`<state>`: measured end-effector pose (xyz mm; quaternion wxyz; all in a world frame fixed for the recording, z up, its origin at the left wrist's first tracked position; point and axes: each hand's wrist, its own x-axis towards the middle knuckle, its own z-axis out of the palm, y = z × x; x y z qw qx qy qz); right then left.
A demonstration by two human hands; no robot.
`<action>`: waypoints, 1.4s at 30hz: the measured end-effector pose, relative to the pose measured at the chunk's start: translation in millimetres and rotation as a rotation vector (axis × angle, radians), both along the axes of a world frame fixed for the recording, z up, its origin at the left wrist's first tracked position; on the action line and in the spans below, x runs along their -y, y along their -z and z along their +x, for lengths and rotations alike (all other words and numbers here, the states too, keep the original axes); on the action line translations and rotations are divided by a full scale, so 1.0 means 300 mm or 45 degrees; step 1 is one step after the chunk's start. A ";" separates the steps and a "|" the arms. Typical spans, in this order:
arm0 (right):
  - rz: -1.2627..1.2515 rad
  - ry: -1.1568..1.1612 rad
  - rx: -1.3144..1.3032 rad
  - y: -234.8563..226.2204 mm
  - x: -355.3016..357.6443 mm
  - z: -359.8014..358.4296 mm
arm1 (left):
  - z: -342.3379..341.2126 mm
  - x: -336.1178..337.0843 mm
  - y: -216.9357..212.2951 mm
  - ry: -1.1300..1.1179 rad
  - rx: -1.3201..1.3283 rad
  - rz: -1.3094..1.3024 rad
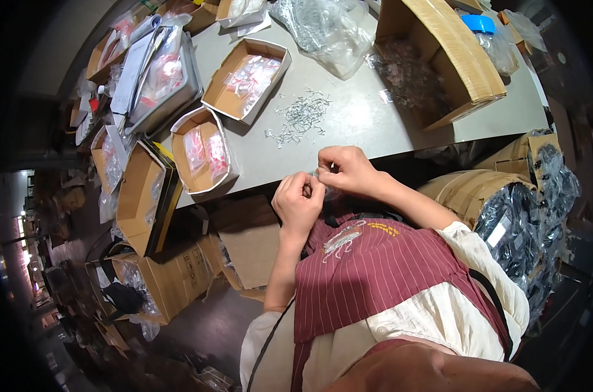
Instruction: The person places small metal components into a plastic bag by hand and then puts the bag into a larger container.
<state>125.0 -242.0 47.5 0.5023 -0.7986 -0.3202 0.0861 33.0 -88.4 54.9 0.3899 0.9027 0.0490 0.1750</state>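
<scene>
Striped in maroon and white, an apron (pixel 375 274) over a cream shirt fills the near part of the view, and both forearms rise from it toward the table edge. Just past that edge the left hand (pixel 298 202) and the right hand (pixel 345 168) meet, fingertips nearly touching. Between them sits a small clear plastic bag (pixel 324 183) — both hands pinch it, the left with fingers curled tightly around its lower part, the right with thumb and forefinger closed on its top. What the bag holds is too small to tell.

Farther out on the grey table (pixel 375 117), a little left of the hands, lies a loose scatter of small metal parts (pixel 301 116), well apart from the fingers. To the left stand open cardboard boxes: one near the table edge with pink-tinted packets (pixel 203 153), and one farther back with more filled bags (pixel 247 80). A grey tray (pixel 162 78) piled with packets sits at the far left.

On the far right a large cardboard box (pixel 440 55) lies tipped on its side, clear bags spilling from its mouth — beside it a heap of crumpled clear plastic (pixel 326 29). Right of the person, below the table, stands a carton stuffed with dark bagged items (pixel 525 215).
</scene>
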 end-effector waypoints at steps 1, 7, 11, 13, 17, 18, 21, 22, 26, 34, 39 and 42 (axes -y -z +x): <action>-0.001 -0.006 0.000 0.005 -0.001 0.000 | 0.007 0.002 0.006 0.007 0.088 0.089; 0.178 -0.009 -0.725 0.015 0.008 0.005 | 0.019 -0.011 -0.009 0.159 0.166 0.185; 0.113 -0.054 -0.711 0.010 0.005 0.011 | 0.002 -0.037 0.033 0.192 0.073 0.130; 0.140 -0.078 -0.708 0.033 0.015 0.023 | 0.007 -0.044 0.032 0.194 0.079 0.137; 0.103 -0.163 -0.152 -0.016 0.051 0.042 | -0.005 -0.062 0.007 0.071 -0.125 -0.188; 0.101 -0.169 -0.153 -0.041 0.051 0.044 | -0.008 -0.070 0.008 0.065 -0.125 -0.190; 0.048 -0.370 0.225 -0.063 0.053 0.033 | -0.015 -0.076 0.005 0.187 -0.368 -0.583; 0.048 -0.372 0.225 -0.065 0.050 0.027 | -0.014 -0.076 0.003 0.185 -0.368 -0.584; 0.049 -0.345 0.002 -0.078 0.040 0.018 | -0.012 -0.080 0.031 0.189 -0.460 -0.917; 0.231 -0.179 -0.282 -0.007 0.039 0.019 | -0.016 -0.037 0.053 0.144 -0.536 -1.691; 0.050 -0.101 -0.131 -0.009 0.042 0.022 | -0.020 -0.076 0.095 -0.004 -0.431 -1.936; -0.080 -0.103 0.005 -0.016 0.023 -0.002 | -0.035 -0.079 0.145 -0.117 -0.380 -1.748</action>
